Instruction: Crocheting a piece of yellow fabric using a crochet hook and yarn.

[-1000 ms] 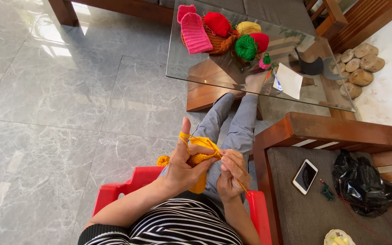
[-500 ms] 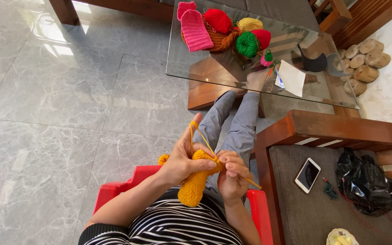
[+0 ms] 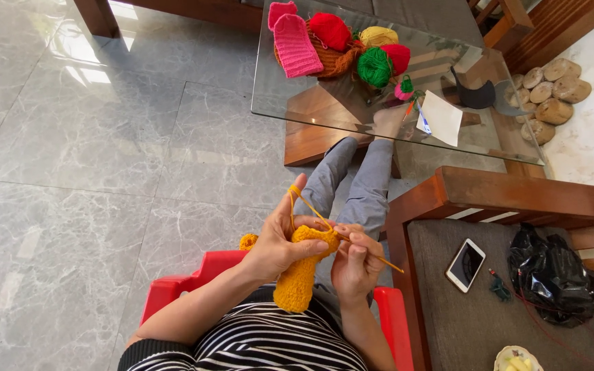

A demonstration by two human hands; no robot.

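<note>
My left hand (image 3: 280, 240) grips the top of an orange crocheted piece (image 3: 299, 271) that hangs down over my lap, with orange yarn (image 3: 297, 199) looped over its raised index finger. Right beside it, my right hand (image 3: 355, 261) holds a thin crochet hook (image 3: 379, 258) whose tip is at the top edge of the piece. Both hands meet above my grey-trousered legs (image 3: 355, 182). A small orange yarn bit (image 3: 247, 241) shows behind my left wrist. I sit on a red plastic chair (image 3: 187, 285).
A glass table (image 3: 297, 103) ahead carries a pink knitted piece (image 3: 295, 45), yarn balls in red, yellow and green (image 3: 375, 66), and a white paper (image 3: 441, 117). At right a wooden seat (image 3: 503, 196) holds a phone (image 3: 465, 264) and a black bag (image 3: 555, 275). Logs (image 3: 551, 89) lie far right.
The orange piece has dropped lower and hangs longer below my left hand. Both hands shifted slightly while working the hook at its top edge.
</note>
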